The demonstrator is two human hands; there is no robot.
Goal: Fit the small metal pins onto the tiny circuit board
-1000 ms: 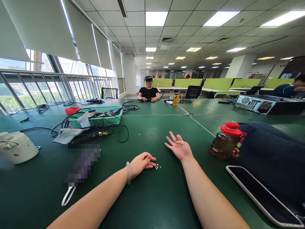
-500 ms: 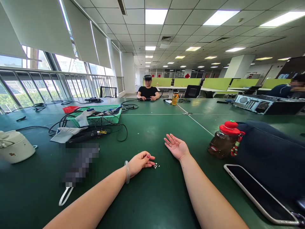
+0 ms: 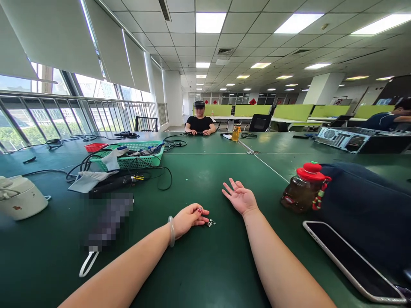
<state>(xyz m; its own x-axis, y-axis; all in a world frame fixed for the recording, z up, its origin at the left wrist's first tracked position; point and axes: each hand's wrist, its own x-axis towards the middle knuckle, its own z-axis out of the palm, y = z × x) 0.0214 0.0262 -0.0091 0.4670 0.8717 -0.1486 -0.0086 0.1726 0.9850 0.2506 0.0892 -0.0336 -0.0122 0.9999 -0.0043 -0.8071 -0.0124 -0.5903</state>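
Note:
My left hand point(image 3: 192, 215), with a pale bangle point(image 3: 171, 231) at the wrist, rests low over the green tabletop. Its thumb presses against the fingers in a pinch; what lies between them, if anything, is too small to make out. Several tiny shiny metal pieces point(image 3: 211, 223) are right beside its lower fingertips; I cannot tell whether they touch. To the right, my right hand point(image 3: 241, 198) is open, palm up, fingers spread, with nothing in it.
A green basket point(image 3: 154, 161) with cables and cloths stands left, behind a blurred dark pouch point(image 3: 109, 222) and near a cream pot-like container point(image 3: 24, 199). On the right are a red-lidded bottle point(image 3: 298, 192), a phone point(image 3: 349, 261) and a dark bag point(image 3: 362, 205). A person point(image 3: 200, 124) sits opposite.
My right hand's fingers have spread further apart, and the hand has shifted very slightly to the right. My left hand and the small metal pieces look unmoved.

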